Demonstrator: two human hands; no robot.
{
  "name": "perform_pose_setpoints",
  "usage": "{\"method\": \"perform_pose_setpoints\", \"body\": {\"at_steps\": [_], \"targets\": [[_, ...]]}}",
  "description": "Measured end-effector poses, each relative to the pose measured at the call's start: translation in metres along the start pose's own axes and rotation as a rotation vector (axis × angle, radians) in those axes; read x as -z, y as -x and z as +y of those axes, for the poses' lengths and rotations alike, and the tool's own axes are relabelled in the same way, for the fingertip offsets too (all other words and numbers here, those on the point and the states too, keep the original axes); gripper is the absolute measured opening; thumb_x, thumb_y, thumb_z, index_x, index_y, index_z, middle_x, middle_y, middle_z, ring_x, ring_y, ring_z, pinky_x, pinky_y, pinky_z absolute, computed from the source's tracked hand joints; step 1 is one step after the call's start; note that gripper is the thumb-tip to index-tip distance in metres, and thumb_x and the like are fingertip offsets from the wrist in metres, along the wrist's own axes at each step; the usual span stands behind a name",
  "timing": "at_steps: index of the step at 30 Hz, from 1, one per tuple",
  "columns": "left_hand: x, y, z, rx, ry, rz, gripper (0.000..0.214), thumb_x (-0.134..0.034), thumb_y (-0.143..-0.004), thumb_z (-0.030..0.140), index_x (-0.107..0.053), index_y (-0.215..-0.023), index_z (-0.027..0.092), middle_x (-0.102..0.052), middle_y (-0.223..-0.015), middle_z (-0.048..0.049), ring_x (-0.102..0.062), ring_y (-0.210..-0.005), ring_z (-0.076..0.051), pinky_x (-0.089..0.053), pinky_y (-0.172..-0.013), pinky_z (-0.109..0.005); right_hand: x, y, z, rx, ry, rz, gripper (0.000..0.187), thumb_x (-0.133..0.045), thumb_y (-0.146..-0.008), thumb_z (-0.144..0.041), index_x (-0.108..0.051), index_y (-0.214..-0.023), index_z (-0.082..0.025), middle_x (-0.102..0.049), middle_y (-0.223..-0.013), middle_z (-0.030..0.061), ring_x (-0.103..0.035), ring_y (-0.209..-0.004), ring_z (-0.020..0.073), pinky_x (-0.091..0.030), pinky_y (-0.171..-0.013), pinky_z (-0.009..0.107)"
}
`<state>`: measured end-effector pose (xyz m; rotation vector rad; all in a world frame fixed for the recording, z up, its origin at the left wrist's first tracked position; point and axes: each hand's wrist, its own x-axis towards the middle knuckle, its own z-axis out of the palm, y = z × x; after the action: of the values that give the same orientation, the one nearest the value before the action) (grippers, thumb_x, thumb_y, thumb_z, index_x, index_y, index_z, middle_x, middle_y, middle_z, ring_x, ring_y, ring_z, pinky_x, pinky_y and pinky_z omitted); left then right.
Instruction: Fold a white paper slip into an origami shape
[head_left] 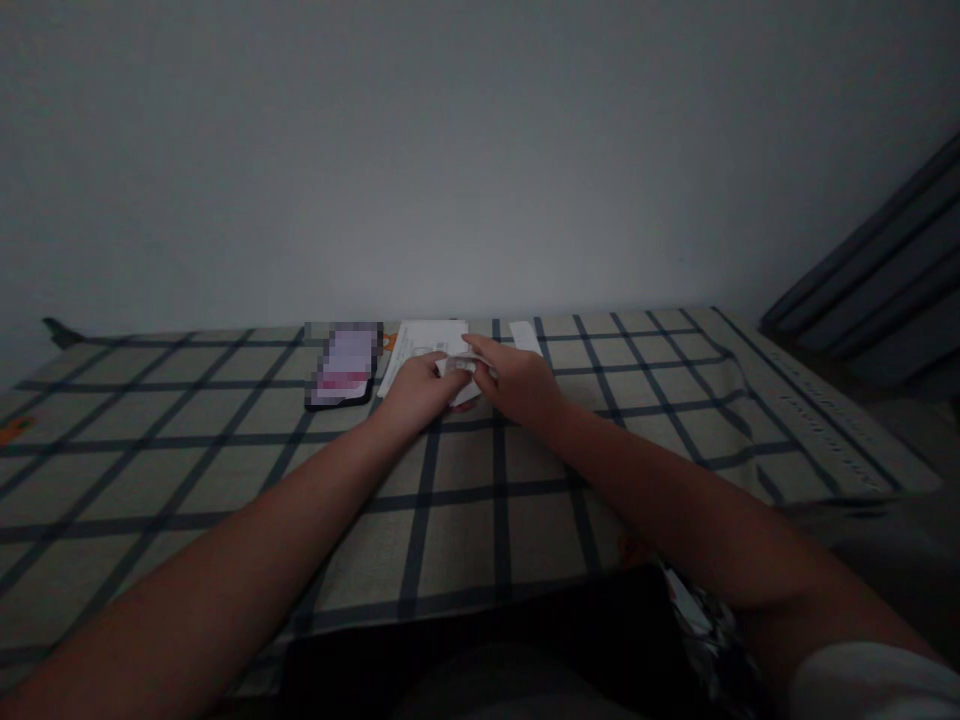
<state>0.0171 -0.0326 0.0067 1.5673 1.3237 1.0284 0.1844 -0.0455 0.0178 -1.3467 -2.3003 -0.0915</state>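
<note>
My left hand (414, 388) and my right hand (521, 378) meet over the middle of the cloth. Between their fingertips they grip a small white piece (469, 391), paper-like or thin plastic. Its exact kind is too small and dim to make out, and the fingers cover part of it. A bit of red or pink shows at its lower edge. Just behind my left hand lies a flat white printed sheet or thin box (435, 332). A white strip (523, 330) sticks out behind my right hand.
A phone (367, 392) with a blurred, lit screen lies left of my hands. The checked tablecloth (465, 520) covers the table up to a plain wall (480, 160). A dark curtain (885, 240) hangs at the right.
</note>
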Motion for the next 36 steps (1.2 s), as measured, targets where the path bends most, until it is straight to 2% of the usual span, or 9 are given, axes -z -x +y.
{"method": "perform_pose_setpoints", "body": {"at_steps": [4, 7, 13, 17, 21, 24, 28, 32, 36], "targets": [[0.004, 0.001, 0.004, -0.109, -0.236, -0.001, 0.023, -0.063, -0.077, 0.037, -0.071, -0.075, 0.016, -0.072, -0.074, -0.006, -0.065, -0.068, -0.021, -0.047, -0.062, -0.031, -0.001, -0.001, 0.001, 0.019, -0.022, 0.0, 0.045, -0.047, -0.1, -0.025, -0.052, -0.144, -0.019, -0.07, -0.126, 0.0109, -0.068, -0.107, 0.0205, -0.05, -0.09, 0.031], [0.004, -0.001, 0.0, -0.108, -0.258, -0.01, 0.026, -0.063, -0.079, 0.04, -0.071, -0.074, 0.016, -0.07, -0.069, -0.0057, -0.064, -0.066, -0.021, -0.047, -0.06, -0.03, -0.004, -0.002, 0.005, 0.027, -0.056, 0.038, 0.041, -0.043, -0.099, -0.02, -0.058, -0.138, -0.017, -0.072, -0.122, 0.0112, -0.069, -0.105, 0.0204, -0.05, -0.091, 0.032], [-0.001, -0.003, -0.006, 0.017, 0.164, -0.038, 0.034, -0.073, -0.073, 0.043, -0.074, -0.09, 0.014, -0.074, -0.087, -0.0082, -0.067, -0.065, -0.019, -0.055, -0.057, -0.03, -0.007, -0.001, 0.014, 0.051, -0.183, 0.096, 0.041, -0.052, -0.095, -0.024, -0.057, -0.135, -0.015, -0.07, -0.125, 0.0104, -0.068, -0.105, 0.0213, -0.051, -0.093, 0.033], [0.0, -0.005, 0.0, 0.055, 0.303, 0.015, 0.027, -0.075, -0.071, 0.036, -0.073, -0.084, 0.012, -0.072, -0.075, -0.0067, -0.062, -0.055, -0.015, -0.051, -0.05, -0.025, -0.004, 0.0, 0.015, 0.102, -0.24, 0.173, 0.049, -0.054, -0.098, -0.037, -0.049, -0.141, -0.015, -0.063, -0.137, 0.0128, -0.065, -0.112, 0.0203, -0.051, -0.095, 0.032], [0.003, -0.009, 0.007, 0.095, 0.457, 0.019, 0.022, -0.074, -0.068, 0.024, -0.072, -0.087, 0.013, -0.071, -0.071, -0.0056, -0.06, -0.052, -0.012, -0.048, -0.046, -0.021, 0.0, -0.001, 0.021, 0.179, -0.303, 0.292, 0.055, -0.053, -0.097, -0.053, -0.051, -0.137, -0.014, -0.062, -0.134, 0.0146, -0.065, -0.108, 0.0198, -0.053, -0.091, 0.032], [0.006, -0.011, 0.009, 0.146, 0.506, 0.008, 0.022, -0.073, -0.067, 0.021, -0.071, -0.088, 0.014, -0.069, -0.068, -0.0039, -0.059, -0.05, -0.011, -0.047, -0.043, -0.019, 0.002, -0.002, 0.029, 0.281, -0.374, 0.201, 0.055, -0.054, -0.096, -0.053, -0.05, -0.137, -0.017, -0.06, -0.134, 0.0141, -0.065, -0.103, 0.0183, -0.055, -0.082, 0.03], [0.009, -0.011, 0.007, 0.187, 0.529, 0.002, 0.024, -0.074, -0.067, 0.019, -0.071, -0.091, 0.015, -0.07, -0.07, -0.0041, -0.057, -0.048, -0.011, -0.047, -0.042, -0.018, -0.001, -0.002, 0.035, 0.362, -0.408, 0.12, 0.051, -0.053, -0.098, -0.047, -0.049, -0.14, -0.018, -0.059, -0.134, 0.0138, -0.063, -0.103, 0.0186, -0.056, -0.082, 0.031], [0.01, -0.011, 0.007, 0.201, 0.568, -0.055, 0.024, -0.072, -0.071, 0.02, -0.071, -0.094, 0.017, -0.07, -0.07, -0.0038, -0.057, -0.046, -0.01, -0.044, -0.039, -0.017, -0.005, -0.003, 0.037, 0.349, -0.47, 0.101, 0.053, -0.055, -0.097, -0.048, -0.048, -0.14, -0.019, -0.056, -0.135, 0.014, -0.063, -0.099, 0.0177, -0.056, -0.076, 0.03], [0.008, -0.01, 0.009, 0.205, 0.542, -0.069, 0.019, -0.071, -0.071, 0.019, -0.071, -0.089, 0.016, -0.066, -0.064, -0.0034, -0.056, -0.046, -0.011, -0.039, -0.037, -0.017, -0.007, -0.005, 0.041, 0.318, -0.519, 0.097, 0.054, -0.057, -0.095, -0.05, -0.049, -0.139, -0.02, -0.055, -0.134, 0.0141, -0.062, -0.095, 0.0167, -0.055, -0.069, 0.028]]}}
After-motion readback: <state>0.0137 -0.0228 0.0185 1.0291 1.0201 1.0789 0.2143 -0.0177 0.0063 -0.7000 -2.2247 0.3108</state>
